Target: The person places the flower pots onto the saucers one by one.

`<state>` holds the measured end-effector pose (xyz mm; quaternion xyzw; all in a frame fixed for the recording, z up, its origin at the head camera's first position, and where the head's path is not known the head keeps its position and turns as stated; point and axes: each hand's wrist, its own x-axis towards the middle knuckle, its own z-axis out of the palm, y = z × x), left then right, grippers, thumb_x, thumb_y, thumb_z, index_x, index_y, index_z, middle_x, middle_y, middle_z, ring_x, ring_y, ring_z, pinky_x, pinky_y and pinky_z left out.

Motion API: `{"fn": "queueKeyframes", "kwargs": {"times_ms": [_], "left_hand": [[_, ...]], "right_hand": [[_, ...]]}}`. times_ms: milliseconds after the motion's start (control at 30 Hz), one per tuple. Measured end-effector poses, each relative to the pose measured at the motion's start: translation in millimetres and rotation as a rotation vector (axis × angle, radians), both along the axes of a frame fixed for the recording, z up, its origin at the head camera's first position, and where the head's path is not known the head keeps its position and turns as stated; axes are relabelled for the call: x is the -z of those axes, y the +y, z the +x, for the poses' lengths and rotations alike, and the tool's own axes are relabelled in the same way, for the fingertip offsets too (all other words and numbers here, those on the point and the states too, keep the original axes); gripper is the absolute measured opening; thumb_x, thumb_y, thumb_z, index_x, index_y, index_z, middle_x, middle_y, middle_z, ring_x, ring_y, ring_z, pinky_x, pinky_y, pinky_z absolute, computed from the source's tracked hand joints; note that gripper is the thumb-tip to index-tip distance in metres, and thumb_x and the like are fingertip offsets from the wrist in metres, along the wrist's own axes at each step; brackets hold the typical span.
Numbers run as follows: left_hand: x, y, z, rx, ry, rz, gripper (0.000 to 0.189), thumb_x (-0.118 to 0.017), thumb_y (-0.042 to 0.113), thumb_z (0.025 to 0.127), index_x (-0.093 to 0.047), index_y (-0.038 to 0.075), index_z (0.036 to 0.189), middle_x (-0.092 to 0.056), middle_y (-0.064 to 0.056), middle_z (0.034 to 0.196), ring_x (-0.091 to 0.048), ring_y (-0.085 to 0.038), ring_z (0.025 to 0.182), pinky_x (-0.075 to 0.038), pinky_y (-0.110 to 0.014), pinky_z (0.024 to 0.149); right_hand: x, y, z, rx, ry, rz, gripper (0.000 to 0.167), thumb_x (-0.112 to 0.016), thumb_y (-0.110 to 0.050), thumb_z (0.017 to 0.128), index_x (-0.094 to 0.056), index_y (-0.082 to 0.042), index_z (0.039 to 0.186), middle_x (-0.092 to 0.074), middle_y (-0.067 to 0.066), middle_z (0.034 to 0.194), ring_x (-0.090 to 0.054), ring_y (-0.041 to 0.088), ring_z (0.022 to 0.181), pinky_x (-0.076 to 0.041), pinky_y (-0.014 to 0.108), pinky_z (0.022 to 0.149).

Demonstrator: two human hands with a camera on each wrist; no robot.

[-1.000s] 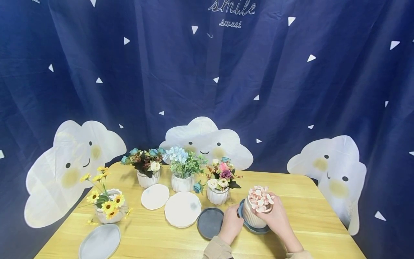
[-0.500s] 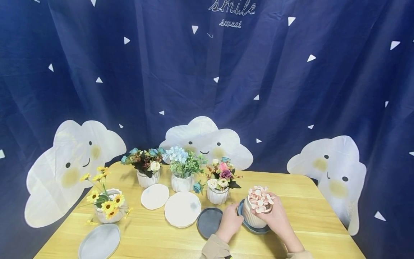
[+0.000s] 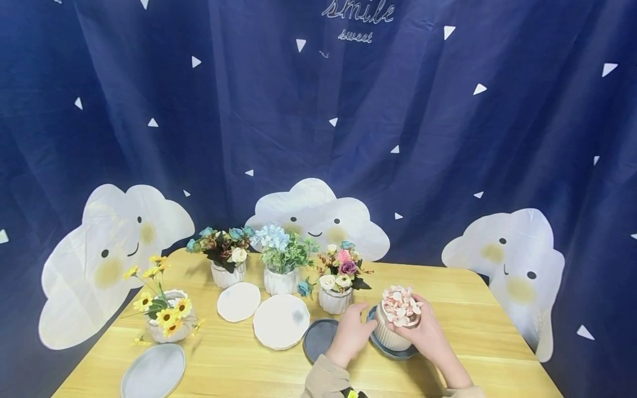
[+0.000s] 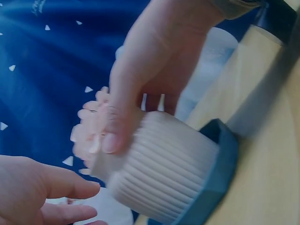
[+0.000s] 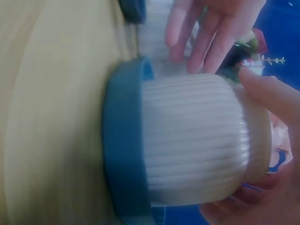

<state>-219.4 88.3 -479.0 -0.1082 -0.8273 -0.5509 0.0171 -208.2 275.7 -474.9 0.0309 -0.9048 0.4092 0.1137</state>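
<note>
My right hand (image 3: 429, 337) holds a cream ribbed flowerpot (image 5: 192, 140) around its neck, with the thumb on one side and the fingers on the other. Pink flowers (image 3: 400, 305) fill the pot's top. The pot stands inside a blue-grey saucer (image 5: 124, 140) with a raised rim, which sits on the wooden table. To the left of the pot, my left hand (image 3: 351, 334) hovers with loosely extended fingers and holds nothing. It partly covers a dark round plate (image 3: 316, 338) in the head view. In the left wrist view, the left fingertips (image 4: 89, 190) point toward the pot, apart from it.
Three white pots of flowers, with blue-brown (image 3: 228, 275), light blue (image 3: 281, 281) and mixed roses (image 3: 335, 301), stand along the back. Two white plates (image 3: 239, 302) lie before them. At left are a yellow-flowered pot (image 3: 169, 329) and a grey oval plate (image 3: 153, 371).
My left hand has come away from the saucer's left edge, its fingers spreading and moving slightly back and left. The right hand keeps hold of the flowerpot, which stays in the saucer.
</note>
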Motion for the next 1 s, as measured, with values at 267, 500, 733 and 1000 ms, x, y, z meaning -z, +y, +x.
{"fn": "queueKeyframes", "kwargs": {"times_ms": [267, 500, 733, 1000], "left_hand": [[-20.8, -14.6, 1.3, 0.085, 0.027, 0.022, 0.043, -0.067, 0.014, 0.087, -0.06, -0.007, 0.124, -0.063, -0.025, 0.124, -0.061, -0.041, 0.11, -0.053, -0.05, 0.092], [-40.6, -30.1, 5.7, 0.15, -0.033, 0.083, 0.044, -0.066, 0.018, 0.09, -0.059, -0.002, 0.128, -0.062, -0.023, 0.126, -0.062, -0.04, 0.112, -0.056, -0.045, 0.089], [-56.2, -48.5, 9.9, 0.163, -0.063, 0.089, 0.044, -0.062, 0.021, 0.092, -0.056, 0.003, 0.132, -0.062, -0.019, 0.126, -0.063, -0.036, 0.112, -0.055, -0.047, 0.09], [-69.0, -74.8, 10.3, 0.156, -0.036, 0.04, 0.049, -0.061, 0.028, 0.094, -0.054, 0.004, 0.136, -0.064, -0.016, 0.122, -0.065, -0.031, 0.104, -0.055, -0.041, 0.084]], "right_hand": [[-12.8, 3.8, 5.8, -0.038, 0.016, 0.006, 0.102, -0.083, -0.031, 0.075, -0.024, 0.009, 0.147, -0.034, 0.034, 0.147, -0.039, 0.051, 0.132, -0.037, 0.064, 0.107], [-27.9, 4.8, 12.9, -0.052, 0.065, 0.001, 0.097, -0.082, -0.028, 0.077, -0.025, 0.009, 0.146, -0.033, 0.032, 0.148, -0.034, 0.049, 0.134, -0.035, 0.065, 0.105], [-41.0, 4.8, 19.9, -0.031, 0.14, 0.013, 0.086, -0.078, -0.023, 0.081, -0.029, 0.006, 0.146, -0.037, 0.03, 0.146, -0.037, 0.045, 0.133, -0.036, 0.06, 0.105], [-52.4, 2.5, 27.3, -0.003, 0.326, -0.002, 0.063, -0.073, -0.014, 0.086, -0.044, 0.001, 0.14, -0.05, 0.022, 0.138, -0.042, 0.008, 0.13, -0.024, -0.005, 0.098]]}}
